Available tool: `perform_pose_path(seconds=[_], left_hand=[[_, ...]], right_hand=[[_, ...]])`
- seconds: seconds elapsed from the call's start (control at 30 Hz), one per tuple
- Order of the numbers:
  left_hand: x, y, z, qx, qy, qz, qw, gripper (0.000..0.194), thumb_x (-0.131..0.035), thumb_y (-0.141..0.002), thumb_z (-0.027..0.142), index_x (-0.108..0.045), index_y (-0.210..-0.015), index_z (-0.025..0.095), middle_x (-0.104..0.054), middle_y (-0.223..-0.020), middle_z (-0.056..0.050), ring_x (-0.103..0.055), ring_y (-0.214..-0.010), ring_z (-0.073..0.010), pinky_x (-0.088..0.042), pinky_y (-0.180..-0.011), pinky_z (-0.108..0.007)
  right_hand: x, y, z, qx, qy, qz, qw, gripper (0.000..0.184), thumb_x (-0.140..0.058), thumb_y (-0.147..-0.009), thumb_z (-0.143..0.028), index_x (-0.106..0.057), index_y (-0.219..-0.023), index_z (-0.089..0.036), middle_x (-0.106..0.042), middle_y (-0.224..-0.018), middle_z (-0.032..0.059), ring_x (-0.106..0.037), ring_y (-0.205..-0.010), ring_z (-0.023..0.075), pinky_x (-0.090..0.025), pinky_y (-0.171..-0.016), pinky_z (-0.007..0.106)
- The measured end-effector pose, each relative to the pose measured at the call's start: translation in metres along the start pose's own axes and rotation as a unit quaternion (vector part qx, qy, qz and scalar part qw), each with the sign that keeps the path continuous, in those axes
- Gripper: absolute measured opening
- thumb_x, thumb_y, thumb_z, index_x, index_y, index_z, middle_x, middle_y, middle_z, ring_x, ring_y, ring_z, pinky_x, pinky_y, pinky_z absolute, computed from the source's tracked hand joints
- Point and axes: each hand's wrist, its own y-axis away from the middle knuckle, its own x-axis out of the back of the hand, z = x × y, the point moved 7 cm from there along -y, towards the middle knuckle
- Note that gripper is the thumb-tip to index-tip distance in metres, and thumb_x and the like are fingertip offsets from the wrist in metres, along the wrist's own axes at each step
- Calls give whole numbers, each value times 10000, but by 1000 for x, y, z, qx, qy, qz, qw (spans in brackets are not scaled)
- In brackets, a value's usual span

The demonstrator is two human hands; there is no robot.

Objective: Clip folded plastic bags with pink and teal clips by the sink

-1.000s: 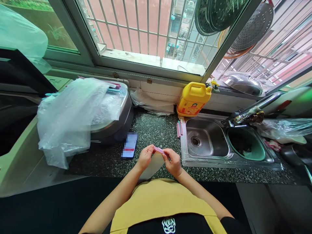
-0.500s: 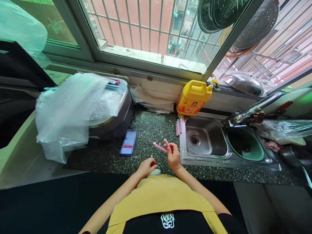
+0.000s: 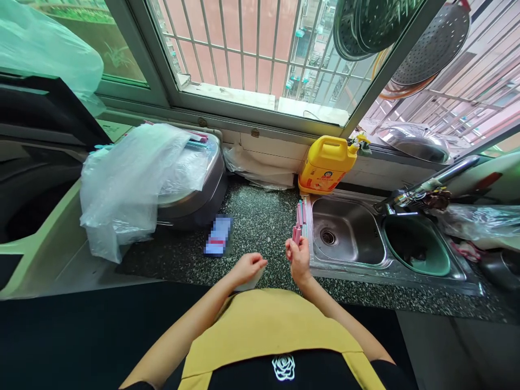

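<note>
Over the near bench point(image 3: 264, 214), the left hand point(image 3: 246, 268) presses its fingertips together above something pale point(image 3: 252, 281); the right hand point(image 3: 300, 260) pinches pink clips point(image 3: 297, 234) left of the sink point(image 3: 346, 233).

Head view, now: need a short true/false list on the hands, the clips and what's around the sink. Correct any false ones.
1. The right hand holds a pink clip. True.
2. The left hand touches the right hand. False: the left hand is apart from it.
3. The yellow jug stands inside the sink. False: the yellow jug stands by the sink's back-left corner.
4. The green basin sits in the sink's right bowl. True.
</note>
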Motion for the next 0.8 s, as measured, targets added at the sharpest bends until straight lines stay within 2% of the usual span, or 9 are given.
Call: perform_pose_path(seconds=[0.07,0.17,0.3,0.4,0.47,0.53,0.6,0.7,0.8], left_hand=[[21,-4,31,-38,24,35,998,393,-528,-688,499,-422,-491,176,-352,-475,59,-303,-493,-85,-239,-471,-211],[42,-8,69,-75,34,41,996,376,-540,-705,476,-443,-509,170,-332,-466,65,-279,-471,-75,-225,-450,-207],[47,-9,102,-113,24,31,993,361,-555,-721,453,-485,-529,156,-344,-475,59,-278,-469,-67,-212,-448,-205],[45,-12,114,-139,47,31,989,376,-580,-707,492,-537,-577,141,-415,-509,41,-327,-490,-70,-248,-467,-202],[50,-14,116,-157,107,53,980,425,-590,-679,558,-594,-743,139,-495,-593,17,-393,-532,-83,-302,-501,-201],[56,-16,110,-165,189,58,966,616,-567,-634,658,-577,-995,158,-572,-757,-28,-480,-630,-115,-369,-570,-213],[53,-18,98,-148,248,0,957,788,-542,-585,730,-516,-1149,180,-597,-933,-82,-542,-781,-169,-417,-670,-252],[32,-17,79,-84,253,-134,955,784,-638,-535,678,-559,-1120,162,-615,-987,-109,-559,-893,-223,-426,-773,-306],[25,-20,68,-30,223,-106,969,587,-688,-576,568,-631,-967,133,-643,-845,-71,-574,-773,-188,-436,-719,-293]], right_hand=[[-6,3,-9,11,16,-22,1000,350,-594,-727,-430,-387,-921,-225,-400,-558,-106,-295,-380,41,-230,-351,165],[-24,5,-28,13,67,-114,991,397,-624,-709,-441,-485,-987,-195,-347,-533,-99,-272,-408,47,-226,-376,182],[-49,2,-50,6,121,-243,962,396,-678,-648,-440,-581,-916,-166,-342,-493,-92,-272,-424,52,-233,-398,194],[-57,-4,-60,16,145,-272,951,314,-690,-628,-438,-579,-729,-162,-362,-493,-79,-282,-444,52,-247,-413,195],[-58,-8,-65,31,143,-266,953,316,-666,-650,-449,-536,-627,-162,-379,-503,-64,-302,-462,57,-271,-431,197],[-54,-13,-70,50,135,-242,960,332,-643,-672,-460,-516,-597,-163,-396,-516,-52,-323,-476,63,-295,-447,201],[-47,-17,-74,69,129,-209,967,332,-639,-677,-468,-528,-606,-163,-419,-531,-43,-343,-488,69,-318,-462,206],[-36,-23,-77,88,131,-189,969,329,-626,-695,-486,-579,-656,-163,-468,-570,-25,-383,-507,80,-352,-484,215],[-27,-30,-89,122,169,-200,958,330,-627,-703,-495,-634,-730,-166,-503,-615,-9,-433,-539,97,-387,-509,227]])
